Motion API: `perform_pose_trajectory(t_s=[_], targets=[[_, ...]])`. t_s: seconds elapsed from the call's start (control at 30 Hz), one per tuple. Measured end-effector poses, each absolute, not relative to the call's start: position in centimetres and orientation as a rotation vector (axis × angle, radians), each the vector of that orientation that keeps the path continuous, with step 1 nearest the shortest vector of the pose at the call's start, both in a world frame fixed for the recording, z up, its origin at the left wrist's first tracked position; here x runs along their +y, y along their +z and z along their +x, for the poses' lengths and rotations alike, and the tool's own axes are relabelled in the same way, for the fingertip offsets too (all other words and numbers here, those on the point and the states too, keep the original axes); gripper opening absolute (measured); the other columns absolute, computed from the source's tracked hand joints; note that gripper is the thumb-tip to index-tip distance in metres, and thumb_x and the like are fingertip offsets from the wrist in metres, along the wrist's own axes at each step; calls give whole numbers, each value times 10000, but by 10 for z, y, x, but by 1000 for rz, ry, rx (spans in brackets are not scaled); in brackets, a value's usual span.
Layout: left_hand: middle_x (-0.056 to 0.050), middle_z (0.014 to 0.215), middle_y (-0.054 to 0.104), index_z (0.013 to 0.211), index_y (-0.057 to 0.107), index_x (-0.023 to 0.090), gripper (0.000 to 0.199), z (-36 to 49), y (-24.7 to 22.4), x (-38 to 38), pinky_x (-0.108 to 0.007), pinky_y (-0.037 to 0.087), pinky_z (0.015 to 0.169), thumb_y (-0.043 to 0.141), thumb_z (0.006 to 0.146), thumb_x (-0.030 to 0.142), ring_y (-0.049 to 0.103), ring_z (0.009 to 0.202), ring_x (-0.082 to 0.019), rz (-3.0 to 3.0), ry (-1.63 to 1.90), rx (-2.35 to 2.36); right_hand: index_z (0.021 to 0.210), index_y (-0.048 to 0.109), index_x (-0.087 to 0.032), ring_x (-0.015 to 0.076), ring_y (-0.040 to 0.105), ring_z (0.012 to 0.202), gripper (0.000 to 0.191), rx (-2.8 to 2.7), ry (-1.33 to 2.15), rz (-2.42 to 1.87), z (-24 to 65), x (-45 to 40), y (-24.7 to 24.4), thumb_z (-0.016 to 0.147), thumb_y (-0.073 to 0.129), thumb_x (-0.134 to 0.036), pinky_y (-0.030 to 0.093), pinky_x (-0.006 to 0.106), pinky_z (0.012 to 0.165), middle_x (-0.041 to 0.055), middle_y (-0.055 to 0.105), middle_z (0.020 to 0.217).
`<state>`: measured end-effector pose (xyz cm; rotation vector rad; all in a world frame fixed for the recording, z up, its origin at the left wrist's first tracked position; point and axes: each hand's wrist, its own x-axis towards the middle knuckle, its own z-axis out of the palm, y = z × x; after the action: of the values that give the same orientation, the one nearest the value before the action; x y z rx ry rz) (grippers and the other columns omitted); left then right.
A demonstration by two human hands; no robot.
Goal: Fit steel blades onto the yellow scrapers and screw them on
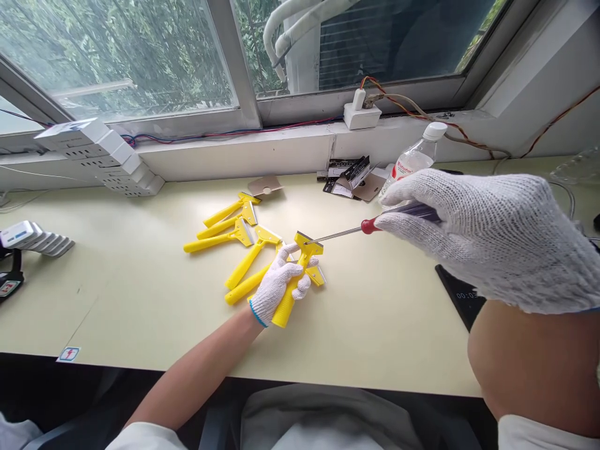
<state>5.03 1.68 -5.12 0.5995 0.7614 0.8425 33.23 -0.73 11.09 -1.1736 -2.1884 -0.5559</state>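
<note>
My left hand [280, 282], in a white knit glove, is closed around the handle of a yellow scraper [300, 275] with its head tilted up and away. In my gloved right hand [487, 231] is a screwdriver [370, 225] with a red and dark handle. Its tip touches the scraper head near a screw. Several other yellow scrapers [213, 241] lie on the table to the left of and beneath my left hand, some with metal blade edges showing.
Behind are torn black packaging [351, 178], a brown card piece [265, 185] and a water bottle [415, 156]. White boxes [107, 159] are stacked at back left. A dark phone [457, 294] lies under my right arm. The pale table [154, 300] meets the window sill.
</note>
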Motion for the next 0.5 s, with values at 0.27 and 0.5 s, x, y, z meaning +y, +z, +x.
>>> perform_pose_trajectory(t_s=[0.27, 0.5], targets=[[-85, 1215, 686, 1406, 430, 321, 682, 48, -52, 19, -136, 410, 458, 739, 834, 115, 552, 564, -50, 527, 838, 750, 1017, 684, -220, 199, 729, 959, 105, -2329, -200, -1060, 328, -9, 118, 1065, 590, -225, 550, 338, 822, 54, 736, 1071], [-57, 1116, 660, 1440, 456, 314, 650, 47, -43, 16, -99, 382, 439, 691, 878, 86, 504, 550, -36, 455, 791, 693, 1029, 730, -205, 193, 771, 871, 51, -2281, -469, -1087, 327, -8, 118, 1026, 723, -256, 531, 305, 762, 30, 805, 996]])
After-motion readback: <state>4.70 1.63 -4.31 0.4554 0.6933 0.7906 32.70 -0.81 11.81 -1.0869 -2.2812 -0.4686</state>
